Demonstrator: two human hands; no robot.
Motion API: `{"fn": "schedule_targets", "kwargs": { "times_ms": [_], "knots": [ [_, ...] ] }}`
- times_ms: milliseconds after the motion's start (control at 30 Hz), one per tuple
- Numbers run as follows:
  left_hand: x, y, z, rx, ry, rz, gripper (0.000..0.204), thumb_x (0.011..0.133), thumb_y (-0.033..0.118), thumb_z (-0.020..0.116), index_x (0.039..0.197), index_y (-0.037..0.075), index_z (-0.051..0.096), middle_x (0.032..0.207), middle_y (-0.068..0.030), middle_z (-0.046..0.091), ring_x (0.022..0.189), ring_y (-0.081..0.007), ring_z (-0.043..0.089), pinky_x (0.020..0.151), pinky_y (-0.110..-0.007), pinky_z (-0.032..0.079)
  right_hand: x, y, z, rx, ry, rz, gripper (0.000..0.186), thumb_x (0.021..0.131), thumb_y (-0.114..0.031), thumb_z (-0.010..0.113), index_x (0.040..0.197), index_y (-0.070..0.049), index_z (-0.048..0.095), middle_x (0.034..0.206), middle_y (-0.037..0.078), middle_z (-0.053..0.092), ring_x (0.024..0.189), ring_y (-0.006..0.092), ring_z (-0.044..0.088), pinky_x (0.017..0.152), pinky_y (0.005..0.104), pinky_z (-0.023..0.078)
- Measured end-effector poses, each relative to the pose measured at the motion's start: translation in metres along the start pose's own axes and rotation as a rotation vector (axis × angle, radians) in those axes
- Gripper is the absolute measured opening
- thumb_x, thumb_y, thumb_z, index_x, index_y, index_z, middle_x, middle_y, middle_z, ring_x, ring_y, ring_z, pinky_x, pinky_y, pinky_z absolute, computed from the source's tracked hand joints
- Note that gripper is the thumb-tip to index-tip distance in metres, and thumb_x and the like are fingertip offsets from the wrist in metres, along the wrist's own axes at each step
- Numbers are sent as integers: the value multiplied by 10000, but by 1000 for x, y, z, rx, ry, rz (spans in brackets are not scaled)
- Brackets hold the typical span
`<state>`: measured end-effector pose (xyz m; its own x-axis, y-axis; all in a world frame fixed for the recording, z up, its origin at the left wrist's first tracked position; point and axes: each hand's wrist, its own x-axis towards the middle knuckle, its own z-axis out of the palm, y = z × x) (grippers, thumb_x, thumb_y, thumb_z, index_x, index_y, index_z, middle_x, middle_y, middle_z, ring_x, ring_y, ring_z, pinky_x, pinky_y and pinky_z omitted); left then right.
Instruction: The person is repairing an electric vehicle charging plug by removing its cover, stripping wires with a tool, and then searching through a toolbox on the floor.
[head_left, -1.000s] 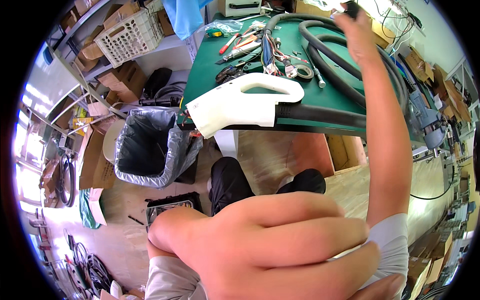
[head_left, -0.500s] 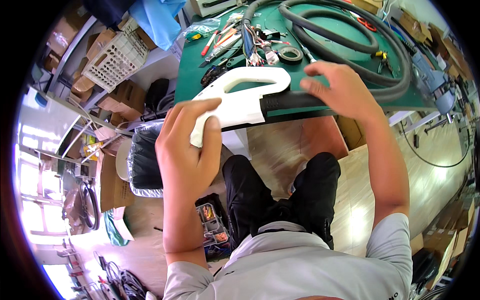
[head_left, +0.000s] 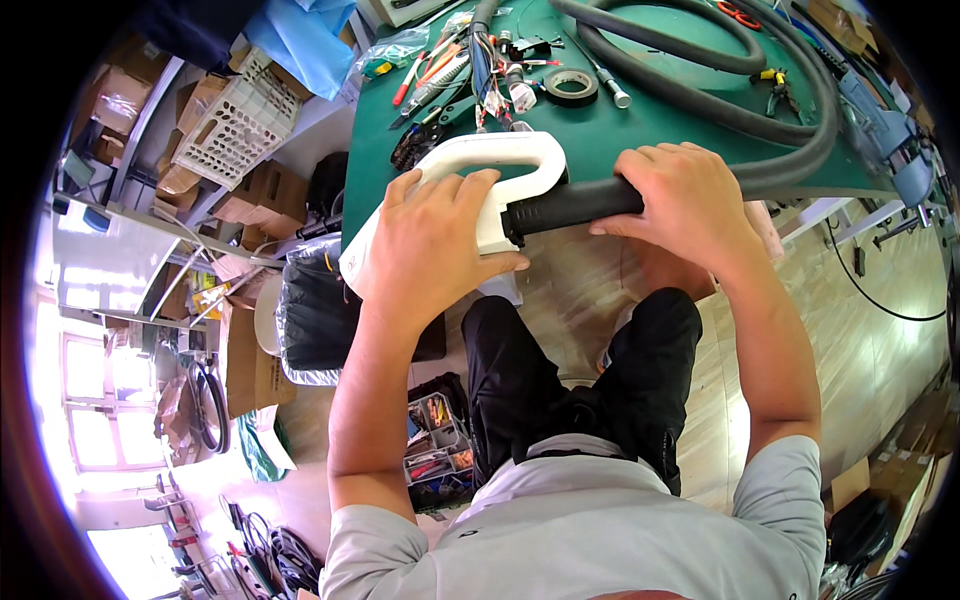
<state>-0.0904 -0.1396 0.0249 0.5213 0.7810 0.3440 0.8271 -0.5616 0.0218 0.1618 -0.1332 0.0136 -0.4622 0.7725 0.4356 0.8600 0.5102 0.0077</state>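
Observation:
A white charging gun (head_left: pixel 549 158) with a loop-shaped handle lies at the near edge of the green table. My left hand (head_left: pixel 425 240) is closed over its body, thumb toward the cable end, and hides much of the middle. From its right end runs a thick black cable (head_left: pixel 575 205) through a ribbed black sleeve. Wrapped around this cable, a short way from the gun, is my right hand (head_left: pixel 690 205), thumb along the near side. Just beyond the gun lies a bundle of thin stripped wires (head_left: pixel 487 85).
The cable loops in big coils over the table (head_left: pixel 640 130). Black tape (head_left: pixel 572 87), a screwdriver (head_left: pixel 613 88) and pliers (head_left: pixel 776 92) lie beyond my hands. A white crate (head_left: pixel 235 125) stands on the left shelf. An open toolbox (head_left: pixel 437 440) sits on the floor near my legs.
My right hand has come down and closed around the cable. My left hand has shifted right, farther over the gun's body. The gun has moved slightly left.

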Motion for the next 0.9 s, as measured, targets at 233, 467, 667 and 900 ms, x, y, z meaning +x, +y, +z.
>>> {"fn": "schedule_targets", "kwargs": {
  "times_ms": [233,467,667,900],
  "knots": [
    [22,-18,-10,-27,-44,33,705,542,392,815,1133,82,588,1001,-131,648,967,-310,579,950,-390,378,11,3,2,-6,145,2,472,640,-489,741,729,-69,546,689,63,595,716,255,602,675,353,464],
    [33,-33,-6,-90,-89,-17,739,513,431,821,1134,95,604,1022,-116,646,1003,-331,557,907,-391,417,20,2,8,-16,130,23,461,641,-490,735,728,-76,552,691,45,583,710,233,588,681,337,454],
    [37,-36,-3,-121,-118,-4,722,509,430,818,1114,91,614,1017,-105,647,989,-319,563,900,-388,423,19,0,14,-32,138,28,457,640,-488,732,713,-80,538,669,35,558,685,224,566,675,336,446],
    [41,-35,-2,-120,-190,-7,703,501,408,814,1097,89,623,984,-107,653,962,-332,566,889,-385,424,13,-3,23,-92,206,33,460,626,-496,736,696,-95,522,631,20,514,639,209,543,616,330,425]
  ]
}}
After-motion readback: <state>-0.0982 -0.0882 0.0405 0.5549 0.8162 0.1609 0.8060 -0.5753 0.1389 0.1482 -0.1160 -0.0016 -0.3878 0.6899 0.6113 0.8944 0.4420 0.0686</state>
